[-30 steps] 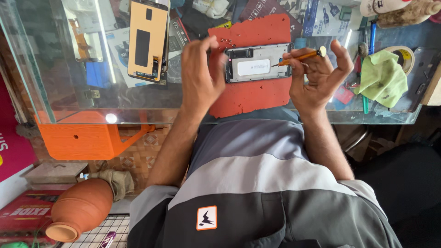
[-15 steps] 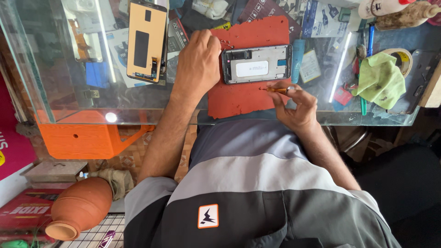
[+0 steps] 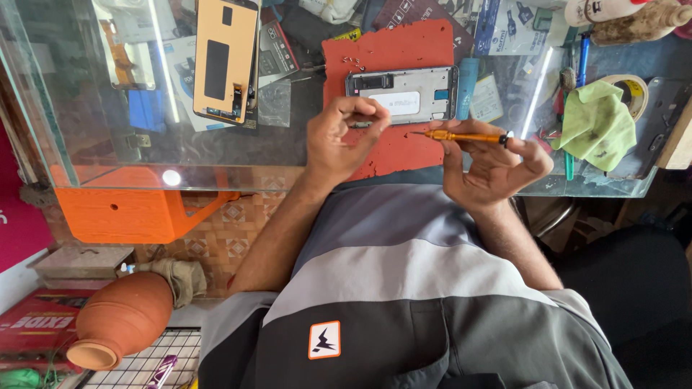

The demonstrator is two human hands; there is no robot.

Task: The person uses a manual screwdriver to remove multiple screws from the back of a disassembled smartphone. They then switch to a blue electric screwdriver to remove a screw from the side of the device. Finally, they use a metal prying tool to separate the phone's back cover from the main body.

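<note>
An opened phone frame [image 3: 404, 94] with its inner parts showing lies on a red mat [image 3: 389, 50] on the glass table. My right hand [image 3: 494, 162] holds a small orange screwdriver [image 3: 461, 135] level, just in front of the phone, with its tip pointing left. My left hand [image 3: 339, 137] hovers at that tip, thumb and forefinger pinched together. Anything between those fingers is too small to see. A few tiny screws [image 3: 351, 61] lie on the mat's far left part.
A detached phone screen panel [image 3: 223, 61] with a gold back lies left of the mat. A green cloth [image 3: 595, 122] and a tape roll [image 3: 631, 86] sit at the right. Under the glass table edge [image 3: 144, 180] are an orange bracket [image 3: 122, 212] and a clay pot [image 3: 119, 320].
Both hands have drawn back from over the phone toward my body. The screwdriver now lies level with its tip at my pinched left fingers. The phone has not moved.
</note>
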